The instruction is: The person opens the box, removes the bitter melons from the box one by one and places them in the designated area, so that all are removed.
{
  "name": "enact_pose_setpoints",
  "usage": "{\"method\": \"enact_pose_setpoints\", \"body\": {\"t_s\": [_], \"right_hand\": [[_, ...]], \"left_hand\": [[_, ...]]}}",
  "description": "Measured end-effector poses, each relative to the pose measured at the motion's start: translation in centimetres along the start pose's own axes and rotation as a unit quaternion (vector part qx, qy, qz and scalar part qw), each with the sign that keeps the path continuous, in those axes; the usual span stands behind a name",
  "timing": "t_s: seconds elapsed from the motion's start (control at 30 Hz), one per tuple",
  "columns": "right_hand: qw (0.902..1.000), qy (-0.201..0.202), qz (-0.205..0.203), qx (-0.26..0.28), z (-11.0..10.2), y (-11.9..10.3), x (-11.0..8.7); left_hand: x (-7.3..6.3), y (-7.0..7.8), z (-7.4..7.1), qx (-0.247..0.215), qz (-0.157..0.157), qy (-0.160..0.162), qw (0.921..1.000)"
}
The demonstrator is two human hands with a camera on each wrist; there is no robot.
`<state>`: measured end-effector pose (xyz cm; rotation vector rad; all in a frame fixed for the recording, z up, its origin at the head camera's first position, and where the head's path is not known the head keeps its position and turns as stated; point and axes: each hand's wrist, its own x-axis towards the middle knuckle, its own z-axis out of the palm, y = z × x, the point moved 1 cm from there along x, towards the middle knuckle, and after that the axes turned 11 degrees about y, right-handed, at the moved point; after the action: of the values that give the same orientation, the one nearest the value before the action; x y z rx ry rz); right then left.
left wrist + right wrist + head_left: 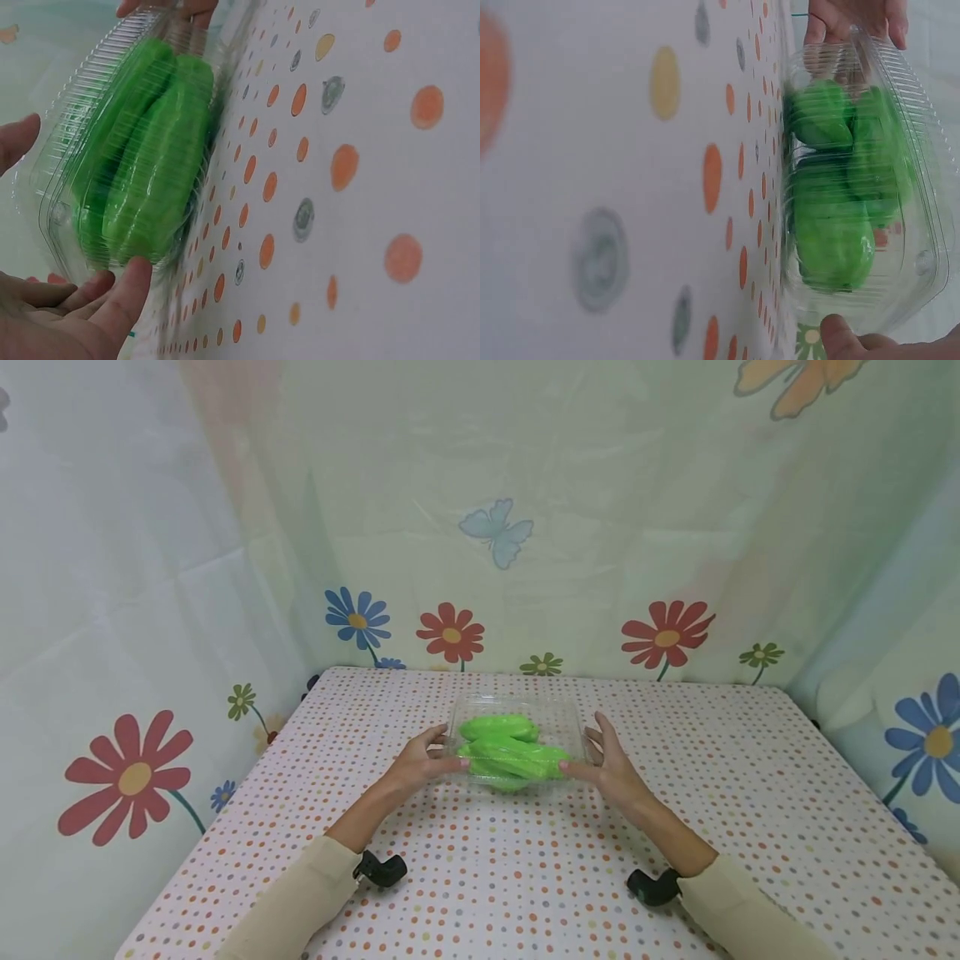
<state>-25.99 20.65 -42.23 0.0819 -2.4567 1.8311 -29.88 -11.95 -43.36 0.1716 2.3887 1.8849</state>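
Note:
A clear plastic box [561, 720] with ribbed walls stands on the dotted tabletop, holding several long, bright green vegetables [517, 755] of a gourd-like shape. At the box's left end is my left hand [416, 763], thumb along the near side and fingers spread by the end wall. My right hand [617, 773] mirrors it at the right end, its thumb reaching to the near corner. In the left wrist view, fairly straight fingers [129, 296] meet the box's lower corner. The right wrist view shows a fingertip right at the box's end.
A white cloth with coloured dots covers the table [480, 877]. Upright sheets printed with flowers and butterflies form a back wall [600, 543] and side walls close around it. Black wrist-worn devices [384, 870] sit on both sleeves.

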Motion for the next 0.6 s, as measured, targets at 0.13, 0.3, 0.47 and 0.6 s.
{"method": "enact_pose_setpoints", "body": {"t_s": [0.13,0.3,0.47,0.6], "right_hand": [[0.9997,0.0,0.026,-0.001,0.19,0.0,0.11],[0.9989,0.006,0.046,-0.004,0.24,0.25,-0.02],[0.9982,0.007,0.06,0.002,0.34,0.13,-0.33],[0.9976,0.009,0.067,0.011,0.46,-0.01,-0.49]], "left_hand": [[0.11,-0.14,0.08,-0.014,-0.001,0.005,0.9999],[0.08,-0.36,0.27,-0.032,-0.001,0.007,0.9995],[-0.04,-0.42,0.28,-0.04,0.002,0.017,0.9991],[-0.05,-0.38,0.23,-0.045,0.0,0.027,0.9986]]}}
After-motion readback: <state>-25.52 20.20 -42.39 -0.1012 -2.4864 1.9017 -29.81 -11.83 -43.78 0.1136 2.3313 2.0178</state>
